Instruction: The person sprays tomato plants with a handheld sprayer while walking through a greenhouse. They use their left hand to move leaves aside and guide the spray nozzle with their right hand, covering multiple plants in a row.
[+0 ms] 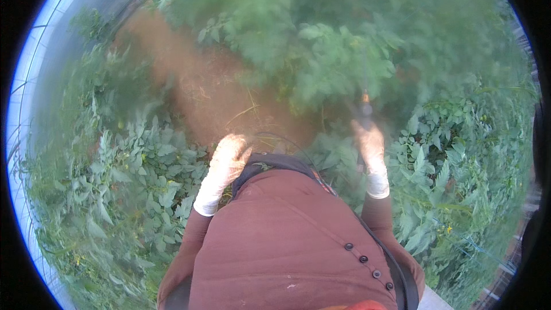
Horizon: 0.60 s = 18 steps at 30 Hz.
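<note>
My right hand (371, 144), blurred, is wrapped around the dark handle of a wand-like tool (365, 110). An orange band circles the tool above the grip, and its thin far end fades into the leaves of a tomato plant (344, 56). My left hand (230, 150), in a pale glove, hovers beside a dark waist bag (275, 160). Its thumb is apart from the loosely bent fingers, and nothing shows in it. A thin black cable (297, 144) loops in front of the bag and toward my right side.
Tomato plants crowd both sides, with dense leaves at left (142, 181) and right (430, 159). A strip of reddish-brown soil (206, 82) with dry stems runs ahead. Greenhouse film (32, 69) curves along the far left. Blue twine (478, 245) crosses the lower right.
</note>
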Available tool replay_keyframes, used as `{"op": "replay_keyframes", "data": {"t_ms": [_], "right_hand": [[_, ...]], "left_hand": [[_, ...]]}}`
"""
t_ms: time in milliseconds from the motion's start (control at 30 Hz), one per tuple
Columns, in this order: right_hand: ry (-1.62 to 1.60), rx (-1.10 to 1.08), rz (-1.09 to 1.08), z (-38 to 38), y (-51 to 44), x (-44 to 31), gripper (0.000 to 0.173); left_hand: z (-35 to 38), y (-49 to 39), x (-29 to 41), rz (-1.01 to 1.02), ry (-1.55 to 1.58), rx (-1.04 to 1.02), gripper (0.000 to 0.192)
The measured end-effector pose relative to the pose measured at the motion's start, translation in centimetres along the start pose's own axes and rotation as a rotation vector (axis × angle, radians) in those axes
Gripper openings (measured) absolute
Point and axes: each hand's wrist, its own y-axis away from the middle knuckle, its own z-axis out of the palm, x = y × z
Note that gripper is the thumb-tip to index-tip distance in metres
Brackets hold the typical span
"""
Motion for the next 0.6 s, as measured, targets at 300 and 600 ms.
{"op": "replay_keyframes", "data": {"t_ms": [300, 600], "right_hand": [[-0.096, 0.044, 0.115, 1.6, -1.4, 0.1, 0.041], [-0.479, -0.223, 0.173, 2.5, -0.4, -9.0, 0.045]], "left_hand": [[-1.8, -4.1, -3.0, -0.032, -0.013, -0.004, 0.026], [-3.0, -12.2, -6.2, 0.053, 0.055, -0.012, 0.028]]}}
